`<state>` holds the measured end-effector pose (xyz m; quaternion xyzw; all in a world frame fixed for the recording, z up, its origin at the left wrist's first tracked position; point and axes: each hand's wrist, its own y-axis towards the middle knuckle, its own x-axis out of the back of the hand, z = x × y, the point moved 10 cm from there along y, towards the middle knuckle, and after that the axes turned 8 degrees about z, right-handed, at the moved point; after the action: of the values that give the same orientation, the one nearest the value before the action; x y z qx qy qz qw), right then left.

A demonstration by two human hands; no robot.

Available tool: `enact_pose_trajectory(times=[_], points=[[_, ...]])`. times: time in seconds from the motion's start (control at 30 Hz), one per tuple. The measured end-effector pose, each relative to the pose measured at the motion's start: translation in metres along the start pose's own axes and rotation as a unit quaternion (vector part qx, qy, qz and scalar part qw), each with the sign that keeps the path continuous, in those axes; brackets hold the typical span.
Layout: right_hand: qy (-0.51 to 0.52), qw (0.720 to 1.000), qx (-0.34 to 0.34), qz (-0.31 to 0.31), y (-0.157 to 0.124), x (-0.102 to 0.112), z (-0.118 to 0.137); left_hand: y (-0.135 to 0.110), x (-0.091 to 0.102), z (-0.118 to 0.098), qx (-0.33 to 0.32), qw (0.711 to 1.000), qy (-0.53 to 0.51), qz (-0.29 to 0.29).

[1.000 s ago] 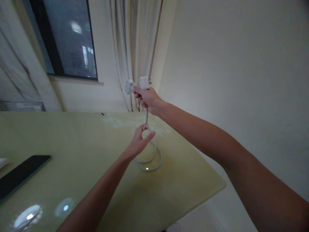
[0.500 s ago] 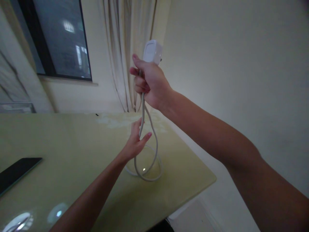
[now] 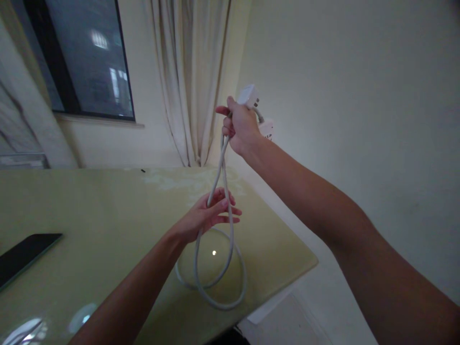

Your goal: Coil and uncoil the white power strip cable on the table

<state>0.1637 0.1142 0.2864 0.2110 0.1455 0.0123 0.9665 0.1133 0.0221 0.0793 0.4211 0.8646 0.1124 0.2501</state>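
My right hand [image 3: 241, 123], raised above the table's right corner, is closed around a white extension cord [image 3: 232, 239]. A white block [image 3: 247, 95] at the cord's end, with dark marks on its side, sticks out above the fist. Behind the wrist shows a second white block [image 3: 267, 127] with dark slots. Below the fist the cord hangs in long loops down to the tabletop. My left hand [image 3: 215, 211] is at the hanging loop, its fingers apart and reaching past the strands, with the cord running across the hand; it does not grip the cord.
The pale yellow-green table [image 3: 108, 206] has a rounded right corner. A dark flat object [image 3: 28, 254] lies at the left, and a tiny black piece [image 3: 143, 170] near the far edge. Behind are curtains [image 3: 194, 81] and a window [image 3: 89, 57]; a wall rises at the right.
My right hand has moved right and slightly down, turning so the second block shows. The left hand has moved right, its fingers spreading past the loop. The cord's loops hang lower.
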Motion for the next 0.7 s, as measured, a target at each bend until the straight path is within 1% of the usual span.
enact_pose_trajectory(times=[0.07,0.17,0.23,0.27,0.3,0.33,0.4,0.43,0.5,0.53,0.57,0.6,0.63,0.67,0.7], points=[[-0.021,0.999,0.025,-0.002,0.009,0.011,-0.001,-0.003,0.003,-0.003,0.020,1.000,0.003,-0.012],[-0.044,0.996,0.066,-0.028,0.026,0.037,0.002,-0.011,0.023,-0.012,0.065,0.994,0.072,-0.054],[-0.048,0.993,0.087,-0.068,0.037,0.061,0.006,-0.017,0.042,-0.026,0.087,0.975,0.188,-0.080],[-0.047,0.990,0.094,-0.094,0.041,0.074,0.008,-0.020,0.051,-0.037,0.083,0.955,0.271,-0.092],[-0.044,0.987,0.099,-0.122,0.044,0.087,0.008,-0.022,0.060,-0.050,0.071,0.924,0.359,-0.106],[-0.040,0.983,0.100,-0.148,0.046,0.099,0.008,-0.024,0.067,-0.063,0.056,0.887,0.444,-0.119],[-0.030,0.978,0.090,-0.187,0.047,0.118,0.001,-0.029,0.079,-0.082,0.044,0.803,0.574,-0.157],[-0.023,0.977,0.081,-0.198,0.046,0.124,-0.004,-0.034,0.087,-0.089,0.049,0.760,0.620,-0.189],[-0.007,0.978,0.056,-0.203,0.044,0.129,-0.018,-0.049,0.100,-0.105,0.046,0.658,0.698,-0.278],[0.002,0.980,0.042,-0.194,0.044,0.129,-0.025,-0.058,0.102,-0.113,0.030,0.604,0.731,-0.318],[0.009,0.984,0.026,-0.178,0.043,0.126,-0.031,-0.067,0.101,-0.119,0.002,0.553,0.759,-0.345],[0.015,0.988,0.009,-0.154,0.043,0.121,-0.037,-0.075,0.099,-0.123,-0.034,0.511,0.781,-0.357],[0.019,0.992,-0.009,-0.121,0.044,0.113,-0.041,-0.082,0.096,-0.125,-0.071,0.481,0.798,-0.355],[0.024,0.996,-0.026,-0.083,0.044,0.105,-0.045,-0.088,0.095,-0.124,-0.103,0.462,0.810,-0.346],[0.029,0.998,-0.039,-0.045,0.043,0.097,-0.047,-0.093,0.095,-0.123,-0.127,0.448,0.818,-0.337]])
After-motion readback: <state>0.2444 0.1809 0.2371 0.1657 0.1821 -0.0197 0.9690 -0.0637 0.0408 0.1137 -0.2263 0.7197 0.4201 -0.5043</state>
